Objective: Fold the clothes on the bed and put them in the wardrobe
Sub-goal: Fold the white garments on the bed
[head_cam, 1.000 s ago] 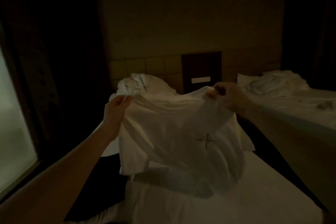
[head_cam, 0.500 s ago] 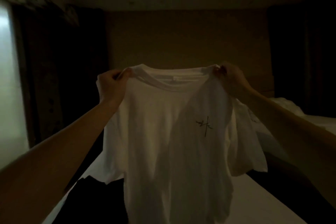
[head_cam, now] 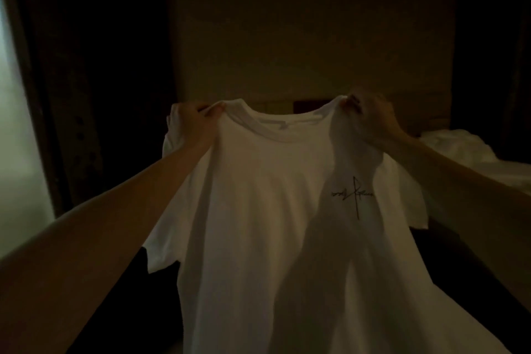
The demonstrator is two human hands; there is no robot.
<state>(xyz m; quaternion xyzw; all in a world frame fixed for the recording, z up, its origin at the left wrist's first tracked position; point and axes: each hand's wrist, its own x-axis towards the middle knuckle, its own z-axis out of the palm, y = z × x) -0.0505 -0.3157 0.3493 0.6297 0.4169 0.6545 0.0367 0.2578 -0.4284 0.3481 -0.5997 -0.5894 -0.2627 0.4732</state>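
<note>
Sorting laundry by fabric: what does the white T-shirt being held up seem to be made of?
The white T-shirt looks like thin, matte knit, probably cotton jersey: it drapes in soft folds from both hands, with a ribbed collar. Dim light leaves the exact fibre uncertain.

views: one, head-worn, wide-angle | origin: above and behind the white T-shirt (head_cam: 258, 210), at the near end of both outstretched forearms | facing: forward, roughly level, toward the wall behind the T-shirt | range: close, T-shirt fills the lower centre | overlap: none, single view
</note>
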